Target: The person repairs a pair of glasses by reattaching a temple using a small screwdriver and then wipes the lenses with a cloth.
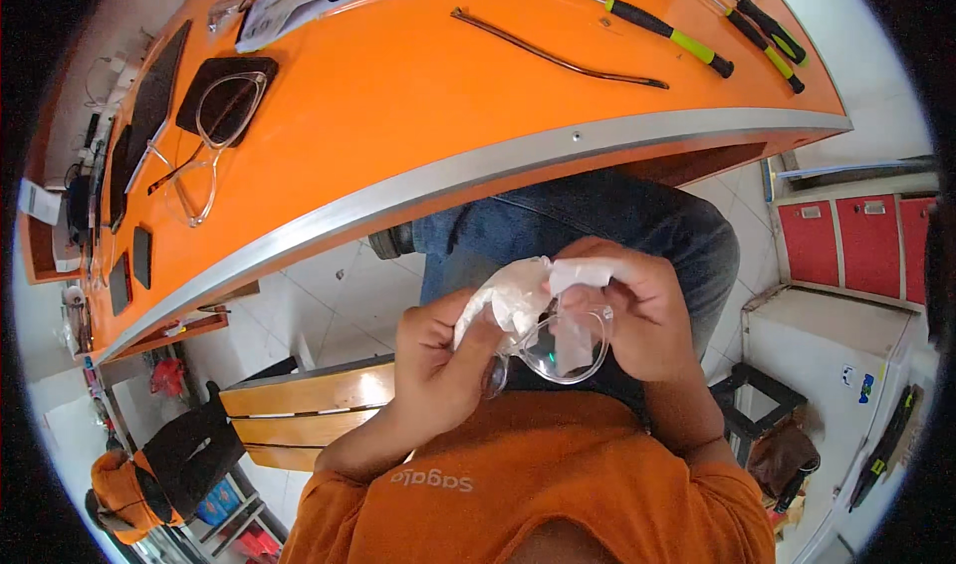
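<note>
While below the orange table's edge (518,161), left hand (438,360) grips white cloth (513,295), right hand (647,315) grips clear glasses (568,350).

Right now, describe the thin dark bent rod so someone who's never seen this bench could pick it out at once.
Start at the big orange bench top. Toward its far right lie three screwdrivers with black and green handles. Just left of them, the thin dark rod lies alone on bare orange: long, gently curved, with no handle at all.
</note>
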Available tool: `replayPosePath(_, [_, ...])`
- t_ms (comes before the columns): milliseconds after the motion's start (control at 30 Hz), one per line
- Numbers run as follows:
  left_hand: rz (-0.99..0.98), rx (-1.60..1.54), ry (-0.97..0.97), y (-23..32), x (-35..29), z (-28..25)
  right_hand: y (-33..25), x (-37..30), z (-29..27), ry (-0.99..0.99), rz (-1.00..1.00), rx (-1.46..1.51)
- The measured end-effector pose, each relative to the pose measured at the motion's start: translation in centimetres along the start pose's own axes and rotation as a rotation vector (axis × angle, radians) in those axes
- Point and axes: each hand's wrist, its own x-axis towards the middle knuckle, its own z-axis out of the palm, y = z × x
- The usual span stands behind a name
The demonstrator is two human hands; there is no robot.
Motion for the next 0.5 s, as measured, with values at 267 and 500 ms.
replayPosePath(267, [0.088,0.236,0.043,0.0,-0.1,-0.3,-0.7,-0.7,-1.3,0.073,0.058,0.155])
replayPosePath(500, [0.235,0.478,0.103,0.2,0.0,-0.5,-2.3,-0.4,-2.5,-0.089,-0.103,-0.195])
